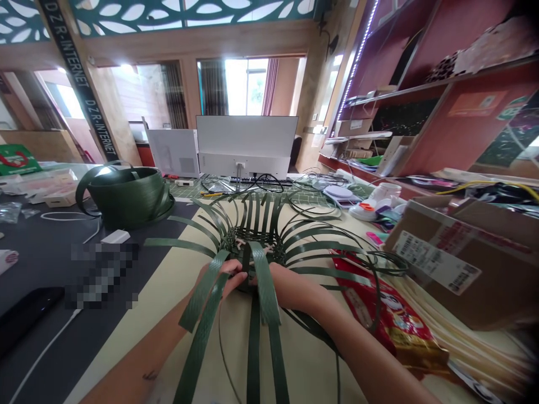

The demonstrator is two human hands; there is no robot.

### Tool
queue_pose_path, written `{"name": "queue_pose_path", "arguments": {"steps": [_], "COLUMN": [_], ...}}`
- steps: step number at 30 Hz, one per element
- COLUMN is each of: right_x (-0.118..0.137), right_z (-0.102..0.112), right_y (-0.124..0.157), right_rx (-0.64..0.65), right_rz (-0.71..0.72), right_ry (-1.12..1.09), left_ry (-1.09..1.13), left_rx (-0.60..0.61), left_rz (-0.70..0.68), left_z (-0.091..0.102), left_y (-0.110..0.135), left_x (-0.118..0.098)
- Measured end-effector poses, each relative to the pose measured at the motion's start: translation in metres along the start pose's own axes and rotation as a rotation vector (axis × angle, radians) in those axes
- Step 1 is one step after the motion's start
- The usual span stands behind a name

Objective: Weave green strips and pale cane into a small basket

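Note:
A partly woven basket (252, 233) of dark green plastic strips sits in front of me, its loose strip ends fanning out on all sides. At its near wall, my left hand (232, 274) has its fingers closed around a green strip (245, 259). My right hand (275, 275) reaches in from the other side at the same wall. Its fingers are mostly hidden behind a wide strip (261, 280) that bends toward me. Several other strips hang over the near table edge. Thinner green cord (389, 261) loops out to the right of the basket.
A coil of green strip (126, 193) stands at the left, near a phone (31, 314) and white cables. Behind the basket are a cutting mat (269, 196) and a monitor (247, 140). At the right lie a red snack bag (387, 320) and a cardboard box (446, 269).

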State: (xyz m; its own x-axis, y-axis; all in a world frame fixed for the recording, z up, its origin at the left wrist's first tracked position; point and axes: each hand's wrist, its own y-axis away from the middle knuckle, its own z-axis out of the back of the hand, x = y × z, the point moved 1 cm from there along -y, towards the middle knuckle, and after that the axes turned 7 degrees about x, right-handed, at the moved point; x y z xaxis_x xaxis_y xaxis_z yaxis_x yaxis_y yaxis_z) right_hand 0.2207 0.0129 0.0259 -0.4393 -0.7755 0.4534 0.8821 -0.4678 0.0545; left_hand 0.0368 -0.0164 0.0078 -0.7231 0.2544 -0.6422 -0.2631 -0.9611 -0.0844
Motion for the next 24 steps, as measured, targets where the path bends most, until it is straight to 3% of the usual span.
{"name": "queue_pose_path", "arguments": {"steps": [4,10,19,24], "right_x": [0.005,0.008,0.004,0.006], "right_z": [0.001,-0.002,-0.004,-0.003], "right_y": [0.002,0.001,-0.003,-0.001], "right_rx": [-0.040,-0.084,-0.077,-0.053], "right_rz": [-0.066,-0.013,-0.040,-0.061], "right_ry": [-0.001,0.042,0.074,0.039], "left_ry": [-0.059,-0.031,-0.020,-0.033], "left_rx": [0.024,-0.064,-0.060,-0.026], "left_rz": [0.032,-0.028,-0.080,-0.204], "left_z": [-0.003,-0.003,0.001,-0.005], "left_y": [-0.004,0.001,0.000,-0.003], "left_x": [0.006,0.003,-0.003,0.007]}}
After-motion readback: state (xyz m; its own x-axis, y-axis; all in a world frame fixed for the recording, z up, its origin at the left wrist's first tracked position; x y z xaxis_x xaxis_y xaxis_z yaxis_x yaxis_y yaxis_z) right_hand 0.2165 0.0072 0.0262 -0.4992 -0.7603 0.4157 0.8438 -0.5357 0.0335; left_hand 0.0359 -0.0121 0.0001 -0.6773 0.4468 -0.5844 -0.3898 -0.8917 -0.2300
